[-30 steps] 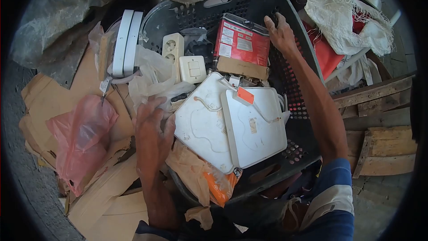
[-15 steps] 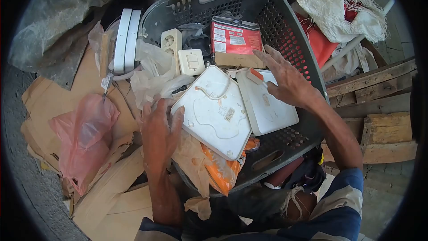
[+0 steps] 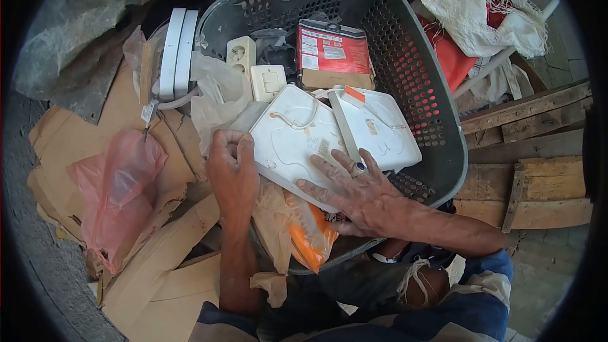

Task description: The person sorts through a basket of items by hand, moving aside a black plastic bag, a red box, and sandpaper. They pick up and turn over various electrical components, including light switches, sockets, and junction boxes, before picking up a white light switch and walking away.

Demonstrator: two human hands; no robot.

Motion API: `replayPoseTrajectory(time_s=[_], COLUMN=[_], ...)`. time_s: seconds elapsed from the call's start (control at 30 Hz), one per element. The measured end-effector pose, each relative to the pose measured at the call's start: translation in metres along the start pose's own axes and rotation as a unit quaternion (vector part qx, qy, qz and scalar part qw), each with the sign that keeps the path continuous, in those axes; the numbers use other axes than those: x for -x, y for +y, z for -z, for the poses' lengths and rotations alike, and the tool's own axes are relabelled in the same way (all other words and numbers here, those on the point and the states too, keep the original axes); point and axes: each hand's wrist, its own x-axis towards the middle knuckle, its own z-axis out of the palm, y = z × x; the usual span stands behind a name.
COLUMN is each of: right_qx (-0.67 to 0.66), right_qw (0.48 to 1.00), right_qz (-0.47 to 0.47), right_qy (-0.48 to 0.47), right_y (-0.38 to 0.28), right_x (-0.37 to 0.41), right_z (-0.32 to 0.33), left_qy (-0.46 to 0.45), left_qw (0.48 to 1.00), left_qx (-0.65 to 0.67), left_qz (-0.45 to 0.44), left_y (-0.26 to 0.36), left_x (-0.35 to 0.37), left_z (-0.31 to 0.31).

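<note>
A person bends over a dark perforated basket of salvaged electrical parts. The left hand curls its fingers round the left edge of a white square panel lying tilted atop the heap, and the right hand rests flat on the panel's near corner, fingers spread wide. To shift it well, I judge, the flat hand should take the opposite edge and both raise it level, so the second white panel touching it and the orange bag underneath stay put.
</note>
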Motion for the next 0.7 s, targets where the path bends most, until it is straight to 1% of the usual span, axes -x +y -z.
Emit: replayPoseTrajectory(time_s=[0.07, 0.1, 0.13, 0.17, 0.2, 0.27, 0.3, 0.33, 0.4, 0.47, 0.53, 0.6, 0.63, 0.67, 0.7], right_qx=[0.041, 0.06, 0.061, 0.061, 0.06, 0.009, -0.034, -0.077, -0.113, -0.05, 0.019, -0.007, 0.009, 0.027, 0.024], right_qw=[0.995, 0.995, 0.995, 0.99, 0.98, 0.954, 0.944, 0.931, 0.918, 0.916, 0.9, 0.893, 0.886, 0.878, 0.88], right_qz=[-0.082, -0.076, -0.071, -0.07, -0.074, -0.116, -0.125, -0.134, -0.167, -0.165, -0.143, -0.157, -0.152, -0.147, -0.167], right_qy=[0.039, 0.038, 0.038, 0.106, 0.175, 0.276, 0.304, 0.331, 0.34, 0.361, 0.411, 0.421, 0.437, 0.454, 0.443], right_y=[0.014, 0.016, 0.023, 0.027, 0.032, 0.049, 0.056, 0.064, 0.082, 0.105, 0.137, 0.147, 0.152, 0.159, 0.169], right_x=[-0.001, 0.004, 0.006, 0.009, 0.011, 0.007, 0.004, 0.0, -0.013, -0.028, -0.046, -0.058, -0.063, -0.067, -0.07], right_z=[-0.02, -0.022, -0.019, -0.015, -0.009, 0.019, 0.035, 0.051, 0.076, 0.094, 0.103, 0.113, 0.117, 0.122, 0.125], left_qy=[-0.012, -0.008, -0.017, -0.031, -0.033, -0.055, -0.084, -0.087, -0.128, -0.126, -0.124, -0.07, -0.071, -0.051, -0.033], left_qw=[0.999, 0.999, 0.994, 0.985, 0.986, 0.996, 0.993, 0.992, 0.951, 0.948, 0.946, 0.955, 0.955, 0.962, 0.968], left_qx=[0.041, 0.041, 0.107, 0.169, 0.165, 0.031, -0.06, -0.061, -0.223, -0.231, -0.241, -0.236, -0.237, -0.218, -0.199], left_qz=[0.026, 0.023, 0.01, 0.002, 0.007, -0.063, -0.059, -0.061, -0.171, -0.177, -0.18, -0.166, -0.164, -0.158, -0.151], left_y=[0.005, 0.01, 0.014, 0.014, 0.01, 0.005, 0.009, 0.011, 0.012, 0.009, 0.006, 0.007, 0.007, 0.005, 0.003], left_x=[0.001, -0.001, 0.0, 0.003, 0.004, 0.001, 0.003, 0.005, 0.009, 0.009, 0.009, 0.006, 0.004, 0.001, -0.001], left_z=[0.001, 0.002, 0.002, 0.002, 0.005, 0.009, 0.013, 0.015, 0.017, 0.017, 0.018, 0.02, 0.021, 0.022, 0.024])
